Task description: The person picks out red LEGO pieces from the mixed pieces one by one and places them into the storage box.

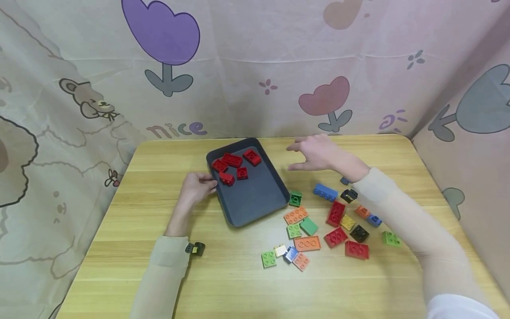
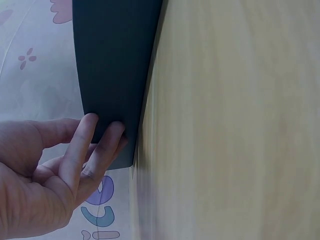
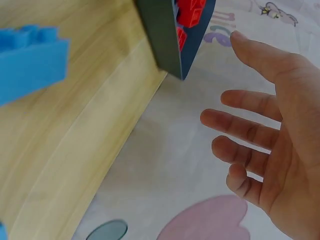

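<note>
A dark grey tray (image 1: 255, 199) lies tilted on the table, with several red bricks (image 1: 232, 160) at its far end. My left hand (image 1: 196, 188) holds the tray's left side. In the left wrist view, fingertips (image 2: 116, 129) rest against the outer wall and the thumb reaches over the rim. To the right of the tray, my right hand (image 1: 318, 153) hovers with spread fingers, holding nothing. Its palm and loosely bent fingers (image 3: 240, 127) show in the right wrist view, apart from the tray.
Loose bricks lie right of the tray and nearer to me: a blue brick (image 1: 325, 192), red bricks (image 1: 336, 213), orange bricks (image 1: 307, 243), green ones (image 1: 308, 226) and a yellow one (image 1: 348, 222). A patterned curtain (image 1: 247, 102) hangs behind the wooden table (image 1: 131, 230).
</note>
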A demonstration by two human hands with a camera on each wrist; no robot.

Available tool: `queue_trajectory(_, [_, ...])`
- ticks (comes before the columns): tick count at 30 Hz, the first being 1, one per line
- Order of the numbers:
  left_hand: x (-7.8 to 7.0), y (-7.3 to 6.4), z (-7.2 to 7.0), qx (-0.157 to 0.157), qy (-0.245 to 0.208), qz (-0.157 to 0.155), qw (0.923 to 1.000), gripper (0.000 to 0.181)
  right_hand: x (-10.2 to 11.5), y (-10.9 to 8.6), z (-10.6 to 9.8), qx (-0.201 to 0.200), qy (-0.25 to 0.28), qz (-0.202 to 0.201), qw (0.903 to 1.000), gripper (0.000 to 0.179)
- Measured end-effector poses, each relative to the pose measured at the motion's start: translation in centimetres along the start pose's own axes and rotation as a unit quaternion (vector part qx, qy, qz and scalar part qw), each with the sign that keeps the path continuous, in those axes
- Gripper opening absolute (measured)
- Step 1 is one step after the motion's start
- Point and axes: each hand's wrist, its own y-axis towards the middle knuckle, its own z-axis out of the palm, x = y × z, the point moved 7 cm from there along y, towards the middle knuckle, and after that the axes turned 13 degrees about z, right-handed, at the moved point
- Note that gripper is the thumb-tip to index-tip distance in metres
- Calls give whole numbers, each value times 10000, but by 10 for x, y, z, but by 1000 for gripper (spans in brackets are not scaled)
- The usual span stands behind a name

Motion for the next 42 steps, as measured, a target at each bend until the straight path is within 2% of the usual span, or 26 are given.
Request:
queue_trajectory(10, [3, 0, 1, 29, -47, -82, 10000, 39, -38, -24, -3, 95, 51, 503, 9987, 69])
queue_trajectory(25, [0, 0, -1, -18, 19, -46, 10000, 38, -96, -68, 6, 281, 542, 1244, 9903, 67])
queue_trajectory(32, [1, 1, 0, -22, -8, -5, 10000, 37, -118, -87, 16, 526, 847, 1566, 9826, 70])
queue_trajectory(38, [2, 1, 0, -30, -7, -2, 10000, 38, -138, -103, 26, 893, 999, 1927, 9721, 76])
queue_trajectory(42, [2, 1, -1, -37, 19, -7, 10000, 38, -151, -111, 31, 1040, 1088, 2028, 9676, 77])
